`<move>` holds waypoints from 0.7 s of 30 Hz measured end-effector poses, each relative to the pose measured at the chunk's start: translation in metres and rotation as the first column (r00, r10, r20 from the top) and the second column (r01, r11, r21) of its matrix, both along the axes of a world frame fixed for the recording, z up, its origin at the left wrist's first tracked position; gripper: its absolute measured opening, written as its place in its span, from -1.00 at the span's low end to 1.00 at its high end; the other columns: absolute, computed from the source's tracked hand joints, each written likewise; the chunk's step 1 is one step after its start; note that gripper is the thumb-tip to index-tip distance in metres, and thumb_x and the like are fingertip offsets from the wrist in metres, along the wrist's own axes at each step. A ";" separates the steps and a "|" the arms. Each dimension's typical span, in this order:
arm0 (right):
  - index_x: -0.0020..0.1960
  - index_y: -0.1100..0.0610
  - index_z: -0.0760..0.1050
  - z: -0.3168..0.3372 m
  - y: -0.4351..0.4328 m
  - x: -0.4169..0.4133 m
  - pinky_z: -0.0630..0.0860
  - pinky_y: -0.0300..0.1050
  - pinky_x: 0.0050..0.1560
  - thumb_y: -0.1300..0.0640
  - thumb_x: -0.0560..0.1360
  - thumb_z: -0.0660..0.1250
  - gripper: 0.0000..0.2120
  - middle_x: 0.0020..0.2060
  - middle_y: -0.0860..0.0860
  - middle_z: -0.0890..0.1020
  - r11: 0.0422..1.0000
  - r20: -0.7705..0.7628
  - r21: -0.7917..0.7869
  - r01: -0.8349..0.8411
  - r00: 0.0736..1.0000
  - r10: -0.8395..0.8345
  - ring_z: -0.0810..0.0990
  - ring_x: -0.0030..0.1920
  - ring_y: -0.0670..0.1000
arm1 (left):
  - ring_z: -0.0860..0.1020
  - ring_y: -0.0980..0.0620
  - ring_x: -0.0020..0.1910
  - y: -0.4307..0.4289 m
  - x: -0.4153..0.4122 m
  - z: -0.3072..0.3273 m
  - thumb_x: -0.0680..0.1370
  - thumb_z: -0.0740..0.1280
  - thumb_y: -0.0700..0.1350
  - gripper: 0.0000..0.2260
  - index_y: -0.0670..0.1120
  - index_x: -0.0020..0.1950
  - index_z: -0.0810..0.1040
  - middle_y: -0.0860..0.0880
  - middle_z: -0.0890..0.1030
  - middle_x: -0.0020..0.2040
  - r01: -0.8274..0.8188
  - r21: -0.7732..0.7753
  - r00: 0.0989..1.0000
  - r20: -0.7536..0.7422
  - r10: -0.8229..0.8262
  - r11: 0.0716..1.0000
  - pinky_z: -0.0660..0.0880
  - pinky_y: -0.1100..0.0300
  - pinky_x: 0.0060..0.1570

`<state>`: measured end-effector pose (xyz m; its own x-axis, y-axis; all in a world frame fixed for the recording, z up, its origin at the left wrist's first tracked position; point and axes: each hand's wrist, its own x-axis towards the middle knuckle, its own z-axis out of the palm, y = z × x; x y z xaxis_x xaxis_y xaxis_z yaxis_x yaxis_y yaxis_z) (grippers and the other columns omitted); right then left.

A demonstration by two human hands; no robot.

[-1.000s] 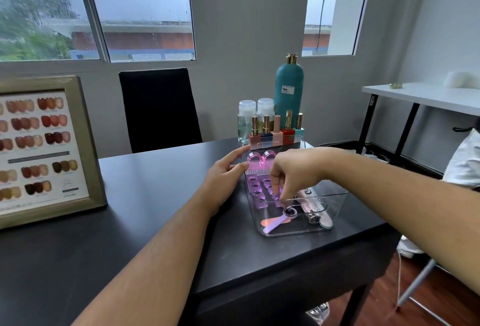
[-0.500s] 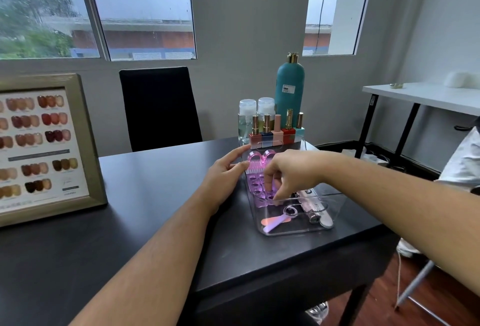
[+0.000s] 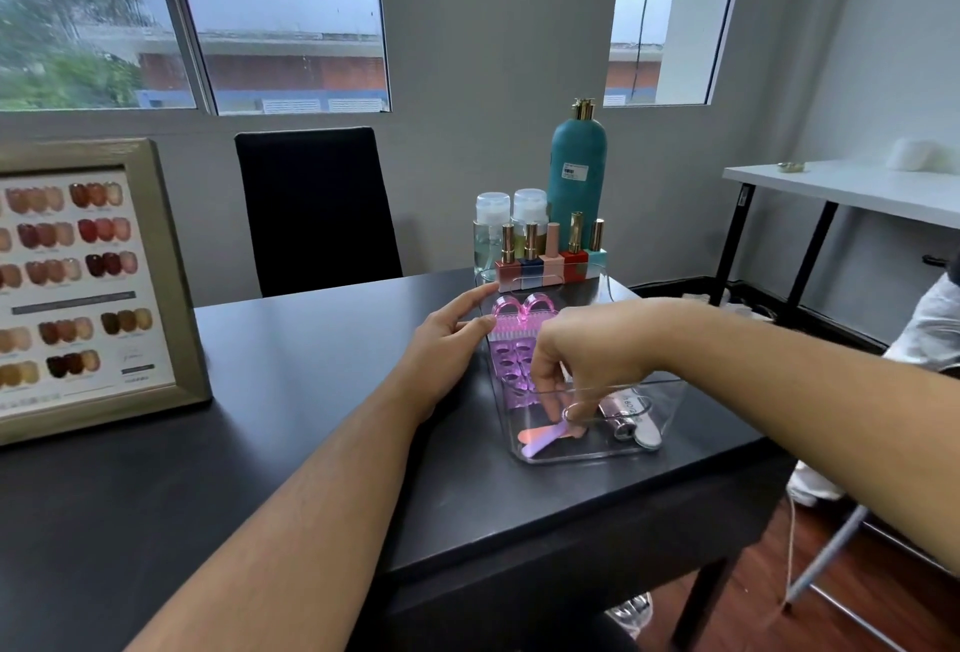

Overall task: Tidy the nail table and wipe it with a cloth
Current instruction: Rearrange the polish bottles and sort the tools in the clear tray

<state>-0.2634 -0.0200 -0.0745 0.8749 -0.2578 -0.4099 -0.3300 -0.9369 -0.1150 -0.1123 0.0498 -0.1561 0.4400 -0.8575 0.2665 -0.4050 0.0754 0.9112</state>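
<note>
A clear plastic tray (image 3: 670, 404) stands on the right part of the black nail table (image 3: 291, 391). It holds a pink nail brush (image 3: 522, 321), purple toe separators (image 3: 511, 365), a pink-and-purple file (image 3: 540, 437), a small ring-handled metal tool (image 3: 573, 413) and a grey nail file (image 3: 647, 430). My left hand (image 3: 447, 345) grips the tray's left wall, index finger on the rim. My right hand (image 3: 582, 350) reaches into the tray, fingertips pinched together beside the toe separators and just above the ring-handled tool. Whether they hold anything is hidden.
Behind the tray stand a row of nail polish bottles (image 3: 550, 256), two clear bottles (image 3: 491, 230) and a tall teal pump bottle (image 3: 577, 173). A framed nail colour chart (image 3: 78, 282) stands at the left. A black chair (image 3: 317, 210) faces the table; a white side table (image 3: 852, 189) is at the right.
My right hand's fingers have dipped lower into the tray, from the toe separators toward the ring-handled tool. The left hand has stayed on the tray's wall.
</note>
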 end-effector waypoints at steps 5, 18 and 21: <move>-0.23 -0.01 0.59 -0.001 -0.002 0.004 0.39 -0.26 -0.31 0.11 0.33 0.52 -0.89 -0.37 -0.16 0.57 1.000 -0.030 0.010 0.000 1.000 0.000 0.50 -0.34 -0.16 | 0.38 0.08 0.31 0.000 0.000 0.000 0.59 0.20 -0.06 -0.65 0.20 0.36 0.40 0.07 0.39 0.41 0.001 0.001 1.000 0.003 -0.001 1.000 0.30 0.04 0.36; -0.26 0.02 0.52 -0.006 -0.010 0.007 0.40 -0.28 -0.31 0.07 0.38 0.49 -0.85 -0.34 -0.10 0.57 0.999 0.083 -0.022 0.044 0.996 -0.042 0.50 -0.31 -0.12 | 0.36 0.02 0.35 -0.001 0.001 -0.001 0.59 0.19 -0.05 -0.65 0.19 0.36 0.40 0.05 0.40 0.41 0.002 0.006 1.000 -0.010 -0.002 1.000 0.30 -0.04 0.38; -0.30 -0.01 0.49 -0.002 -0.010 0.005 0.35 -0.30 -0.35 0.03 0.38 0.49 -0.82 -0.39 -0.12 0.52 0.999 0.119 -0.006 0.036 0.992 -0.035 0.45 -0.36 -0.14 | 0.37 0.01 0.35 -0.002 0.001 -0.001 0.59 0.20 -0.06 -0.66 0.18 0.35 0.41 0.04 0.40 0.40 0.004 -0.002 1.000 -0.018 -0.004 1.000 0.31 -0.04 0.37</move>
<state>-0.2585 -0.0302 -0.0765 0.9074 -0.2930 -0.3012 -0.3480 -0.9258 -0.1477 -0.1113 0.0482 -0.1569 0.4414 -0.8588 0.2602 -0.3884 0.0785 0.9181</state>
